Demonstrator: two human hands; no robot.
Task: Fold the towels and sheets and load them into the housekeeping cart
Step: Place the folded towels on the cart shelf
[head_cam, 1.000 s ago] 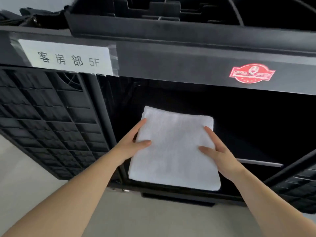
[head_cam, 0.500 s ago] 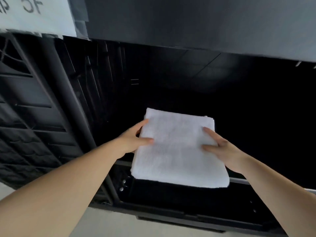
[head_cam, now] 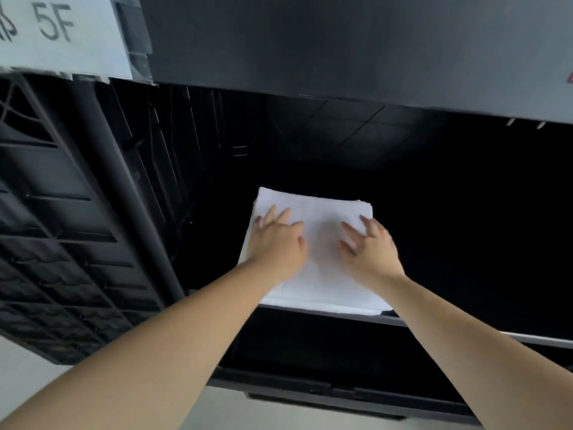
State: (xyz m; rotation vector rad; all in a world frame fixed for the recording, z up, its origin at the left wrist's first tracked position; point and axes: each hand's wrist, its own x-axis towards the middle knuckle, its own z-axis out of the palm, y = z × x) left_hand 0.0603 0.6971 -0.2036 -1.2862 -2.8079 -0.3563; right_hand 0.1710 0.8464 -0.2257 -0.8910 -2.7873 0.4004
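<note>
A folded white towel [head_cam: 322, 218] lies flat on a shelf inside the dark housekeeping cart [head_cam: 310, 48], its near edge at the shelf's metal front lip [head_cam: 465, 330]. My left hand [head_cam: 276, 240] rests palm down on the towel's left half with fingers spread. On the right half, my right hand [head_cam: 369, 249] also lies on top of the towel, fingers spread and slightly bent at the tips. Neither hand grips the cloth.
The cart's ribbed black side panel [head_cam: 62, 243] stands open at the left beside an upright post [head_cam: 124, 193]. A white paper label [head_cam: 59, 32] reading 5F is taped on the top rail. Dark shelf space extends right of the towel. Pale floor shows below.
Both hands carried the towel into the cart, set it on the shelf and let go of its sides; they now lie flat on top. The view has moved closer.
</note>
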